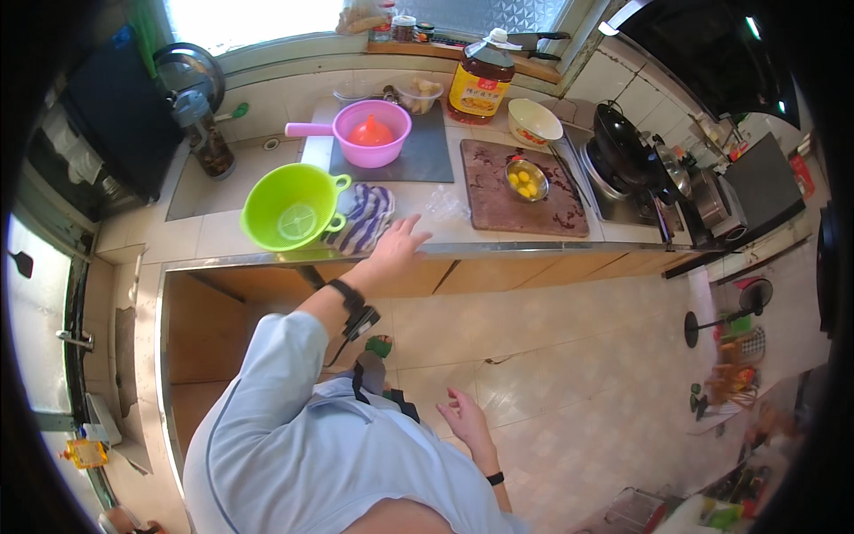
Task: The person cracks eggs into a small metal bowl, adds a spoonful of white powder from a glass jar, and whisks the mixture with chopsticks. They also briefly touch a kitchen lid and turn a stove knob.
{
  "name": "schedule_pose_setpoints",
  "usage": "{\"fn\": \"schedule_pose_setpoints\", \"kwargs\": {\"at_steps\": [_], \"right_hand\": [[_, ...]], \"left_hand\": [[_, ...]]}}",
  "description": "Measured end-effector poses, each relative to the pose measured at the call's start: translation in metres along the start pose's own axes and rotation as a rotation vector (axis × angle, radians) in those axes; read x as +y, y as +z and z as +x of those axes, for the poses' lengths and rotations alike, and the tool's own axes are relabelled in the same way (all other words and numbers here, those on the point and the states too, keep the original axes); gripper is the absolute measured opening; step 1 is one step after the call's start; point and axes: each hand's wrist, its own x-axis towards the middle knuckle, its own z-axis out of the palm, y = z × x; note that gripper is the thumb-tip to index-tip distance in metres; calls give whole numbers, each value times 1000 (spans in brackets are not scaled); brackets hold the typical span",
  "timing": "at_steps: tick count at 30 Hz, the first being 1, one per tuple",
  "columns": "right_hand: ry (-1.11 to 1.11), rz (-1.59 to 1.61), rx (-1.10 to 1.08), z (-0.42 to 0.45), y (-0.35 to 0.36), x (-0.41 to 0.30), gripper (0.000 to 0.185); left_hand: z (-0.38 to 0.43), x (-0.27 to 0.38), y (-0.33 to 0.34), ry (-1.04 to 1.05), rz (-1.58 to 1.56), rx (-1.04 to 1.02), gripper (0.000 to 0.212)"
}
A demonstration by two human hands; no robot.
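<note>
My left hand [398, 245] is stretched over the counter's front edge, fingers spread, with nothing in it. Just beyond and left of it lies a purple, grey and white striped cloth [365, 217]. A green plastic colander [267, 200] stands beside the cloth, and crumpled clear plastic [446, 203] lies to the right of the hand. My right hand [465, 419] hangs low over the floor, away from the counter, empty with its fingers apart. Farther right, a small metal bowl with several egg yolks [526, 179] sits on a brown cutting board [490, 217].
A pink handled basin [370, 155] holds an orange funnel [371, 131]. Behind the board stand a large oil bottle [479, 83] and a patterned bowl [534, 121]. A black wok [620, 147] rests tilted at the stove [617, 208]. Knives [540, 40] lie on the window ledge.
</note>
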Motion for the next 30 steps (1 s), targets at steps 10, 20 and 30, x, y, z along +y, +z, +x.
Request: {"fn": "schedule_pose_setpoints", "kwargs": {"at_steps": [10,20,30], "right_hand": [[212,126,-1,31,-43,1,50],[-175,19,-487,112,15,2,45],[-614,-412,-927,110,123,-79,49]], "left_hand": [[45,-27,77,-60,-76,-92,21],[-329,-35,-83,-705,82,-342,12],[-647,195,-136,-2010,154,146,17]]}}
